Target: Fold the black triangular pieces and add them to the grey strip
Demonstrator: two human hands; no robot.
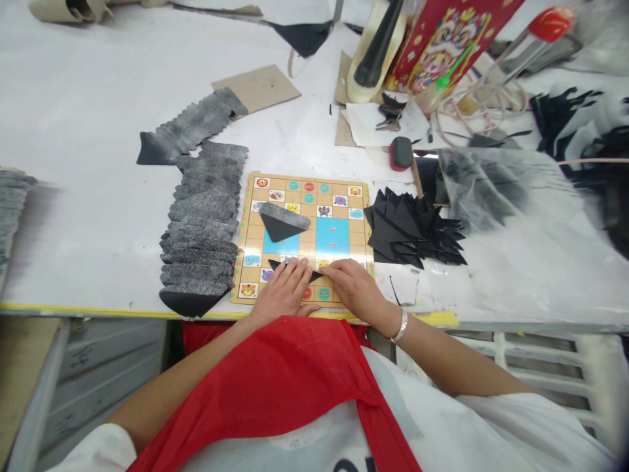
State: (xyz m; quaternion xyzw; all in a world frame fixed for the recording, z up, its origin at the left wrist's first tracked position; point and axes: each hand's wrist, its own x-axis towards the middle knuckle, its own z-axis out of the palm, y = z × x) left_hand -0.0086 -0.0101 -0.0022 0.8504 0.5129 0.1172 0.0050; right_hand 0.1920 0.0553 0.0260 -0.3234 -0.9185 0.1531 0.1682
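A patterned game board (pixel 304 177) with animal pictures lies near the table's front edge. On its lower part is a narrow black leather-like piece (pixel 278 265), partly covered by my hands. My left hand (pixel 284 288) lies over it with the fingers stretched flat. At the piece's right end my right hand (pixel 354 286) has its fingers closed together, the tips pinching its edge. Just above my hands, a loose black triangular piece with a grey fuzzy strip (pixel 284 221) rests on the board.
To the left, overlapping grey-and-black pieces (pixel 204 216) form a long row. On the right sits a pile of black triangular pieces (pixel 413 229). Farther back are a cardboard sheet (pixel 258 90), a black-and-red case (pixel 401 153), a clear plastic bag (pixel 496 183) and a red box (pixel 447 39).
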